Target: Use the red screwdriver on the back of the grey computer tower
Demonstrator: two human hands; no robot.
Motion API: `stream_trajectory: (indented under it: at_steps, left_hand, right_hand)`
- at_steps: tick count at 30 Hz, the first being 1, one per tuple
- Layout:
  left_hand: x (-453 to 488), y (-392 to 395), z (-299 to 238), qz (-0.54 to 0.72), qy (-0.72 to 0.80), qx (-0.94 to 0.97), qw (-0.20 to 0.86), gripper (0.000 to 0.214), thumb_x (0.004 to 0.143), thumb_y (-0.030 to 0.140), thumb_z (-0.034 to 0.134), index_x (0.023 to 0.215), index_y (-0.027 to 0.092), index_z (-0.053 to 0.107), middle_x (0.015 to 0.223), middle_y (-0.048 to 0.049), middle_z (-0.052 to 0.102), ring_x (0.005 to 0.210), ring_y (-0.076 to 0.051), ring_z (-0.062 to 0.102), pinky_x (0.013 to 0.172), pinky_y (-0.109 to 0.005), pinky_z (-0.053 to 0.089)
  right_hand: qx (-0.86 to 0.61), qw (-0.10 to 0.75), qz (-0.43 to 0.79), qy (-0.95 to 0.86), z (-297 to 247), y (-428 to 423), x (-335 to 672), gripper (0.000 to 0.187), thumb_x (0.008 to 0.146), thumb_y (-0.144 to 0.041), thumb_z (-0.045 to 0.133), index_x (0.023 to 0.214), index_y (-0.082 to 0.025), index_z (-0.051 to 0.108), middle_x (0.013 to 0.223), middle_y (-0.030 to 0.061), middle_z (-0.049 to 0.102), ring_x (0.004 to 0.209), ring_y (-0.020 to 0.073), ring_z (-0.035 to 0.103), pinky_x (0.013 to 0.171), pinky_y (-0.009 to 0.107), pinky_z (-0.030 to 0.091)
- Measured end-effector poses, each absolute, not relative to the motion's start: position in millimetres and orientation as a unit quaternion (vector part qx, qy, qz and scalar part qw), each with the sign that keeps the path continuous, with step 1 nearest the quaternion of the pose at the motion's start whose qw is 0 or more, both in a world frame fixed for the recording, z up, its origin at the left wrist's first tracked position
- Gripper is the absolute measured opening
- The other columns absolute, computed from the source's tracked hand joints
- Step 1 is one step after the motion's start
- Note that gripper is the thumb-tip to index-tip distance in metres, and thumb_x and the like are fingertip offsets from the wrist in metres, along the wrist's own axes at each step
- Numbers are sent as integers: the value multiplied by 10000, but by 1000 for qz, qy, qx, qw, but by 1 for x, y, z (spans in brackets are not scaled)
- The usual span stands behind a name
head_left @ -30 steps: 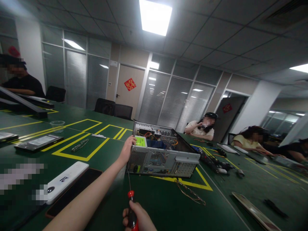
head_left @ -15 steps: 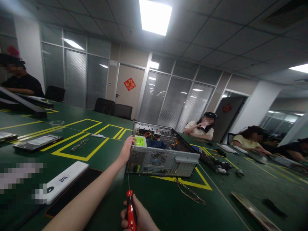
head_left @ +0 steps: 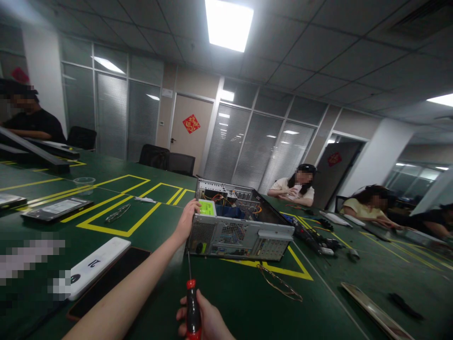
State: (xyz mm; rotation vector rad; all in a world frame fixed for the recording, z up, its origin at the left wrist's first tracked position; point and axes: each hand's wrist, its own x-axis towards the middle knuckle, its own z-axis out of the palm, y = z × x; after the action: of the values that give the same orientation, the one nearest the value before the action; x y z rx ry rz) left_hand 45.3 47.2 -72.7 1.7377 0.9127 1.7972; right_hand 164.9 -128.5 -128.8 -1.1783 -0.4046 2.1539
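Note:
An opened computer case (head_left: 240, 238) lies on the green table, its rear panel facing me and its inside showing wires and a power supply with a green label (head_left: 207, 208). My left hand (head_left: 188, 219) is closed over the case's upper left edge beside that label. In my right hand (head_left: 203, 316) is a screwdriver (head_left: 193, 307) with a black and red handle, the fingers wrapped round it. Its shaft points away from me to the lower left corner of the rear panel; whether the tip touches a screw there, I cannot make out.
Left on the table (head_left: 170, 283) are a white device marked 21 (head_left: 101, 267), a dark phone (head_left: 109, 278), a hard drive (head_left: 58, 208) and a plastic cup (head_left: 84, 185). Glasses (head_left: 279, 283) lie right of the screwdriver, another phone (head_left: 378, 311) farther right. Several people sit around.
The screwdriver handle has turned in my right hand: its black side now faces up where red showed before. My left hand and the case stay put. A person across has lowered a hand.

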Motion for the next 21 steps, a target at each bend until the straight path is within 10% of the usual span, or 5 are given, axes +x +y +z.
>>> stream_trajectory:
  at_steps: [9, 21]
  left_hand:
    - [46, 50, -74, 659, 336, 631, 233, 387, 933, 427, 261, 721, 213, 504, 1093, -86, 612, 1276, -221, 444, 1132, -396, 305]
    - [45, 48, -73, 658, 332, 634, 235, 386, 936, 430, 263, 729, 212, 505, 1101, -88, 608, 1285, -217, 438, 1137, -389, 297]
  right_hand:
    - [-470, 344, 784, -216, -132, -130, 167, 255, 849, -358, 602, 699, -188, 485, 565, -42, 549, 356, 33, 345, 354, 132, 165]
    - [-453, 322, 817, -156, -121, -129, 164, 510, 959, -481, 298, 724, -132, 587, 642, 48, 607, 469, 102, 538, 439, 202, 394]
